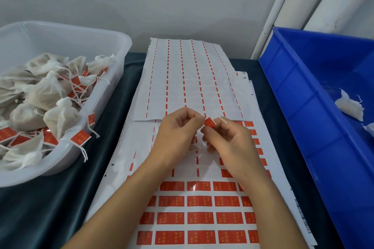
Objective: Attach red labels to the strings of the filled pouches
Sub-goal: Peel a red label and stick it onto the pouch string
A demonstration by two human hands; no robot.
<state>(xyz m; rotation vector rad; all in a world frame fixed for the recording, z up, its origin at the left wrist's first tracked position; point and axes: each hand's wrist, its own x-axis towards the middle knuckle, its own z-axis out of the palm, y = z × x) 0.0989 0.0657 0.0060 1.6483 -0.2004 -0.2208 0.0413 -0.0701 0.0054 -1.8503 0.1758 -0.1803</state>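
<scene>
Nearest the camera lies a white backing sheet of glossy red rectangular labels (199, 217), spread on a dark teal cloth-covered table (50, 208); its upper rows are already peeled. A second, fully stripped white sheet with only red dashes left (188, 79) overlaps its far end. To the left sits a translucent white plastic tub (113, 79) heaped with filled off-white fabric pouches (46, 91), many with red labels on their strings. To the right stands a blue plastic crate (299, 95) holding scraps of white material (349, 106). Above the sheets, the left hand (178, 133) has its fingers curled, pinching something at the fingertips that is too small to make out. The right hand (230, 139) pinches a single small red label (209, 122) held between the two hands.
</scene>
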